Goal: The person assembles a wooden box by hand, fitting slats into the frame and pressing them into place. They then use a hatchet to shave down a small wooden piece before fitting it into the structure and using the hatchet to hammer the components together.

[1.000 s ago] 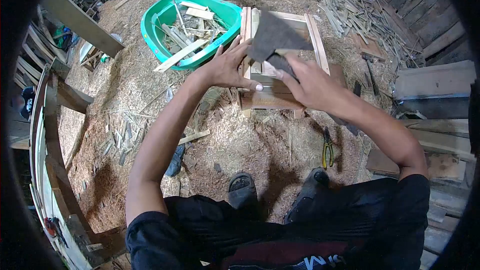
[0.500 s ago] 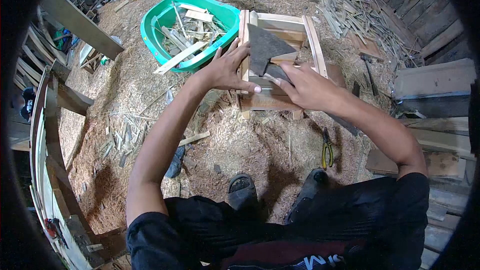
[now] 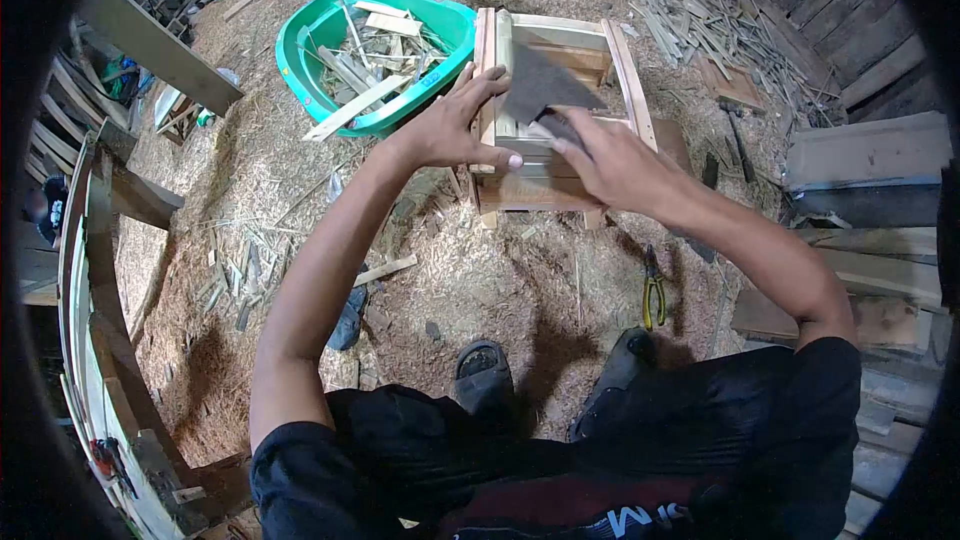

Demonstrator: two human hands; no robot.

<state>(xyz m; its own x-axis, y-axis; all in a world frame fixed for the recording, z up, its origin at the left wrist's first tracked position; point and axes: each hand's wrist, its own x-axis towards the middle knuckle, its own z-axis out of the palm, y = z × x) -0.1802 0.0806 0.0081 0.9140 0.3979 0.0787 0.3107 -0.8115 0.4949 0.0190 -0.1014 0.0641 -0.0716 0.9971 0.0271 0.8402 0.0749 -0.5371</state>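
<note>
A pale wooden frame, built like a small stool or box, stands on the floor in front of me. My left hand grips its left side, fingers over the rail and thumb stretched along the near edge. In my right hand is a dark grey sheet of sandpaper, bent and slightly blurred. The hand presses it on the near top part of the frame, and its loose end sticks up toward the far left. The fingertips under the sheet are partly hidden.
A green plastic tub of wood scraps stands left of the frame. Yellow-handled pliers lie by my right foot. A hammer-like tool and piled sticks are at right. Shavings cover the floor; boards line the right.
My right hand has slid a little with the sandpaper, whose loose end has shifted to the right. My left hand keeps its place on the frame. The view has tilted slightly.
</note>
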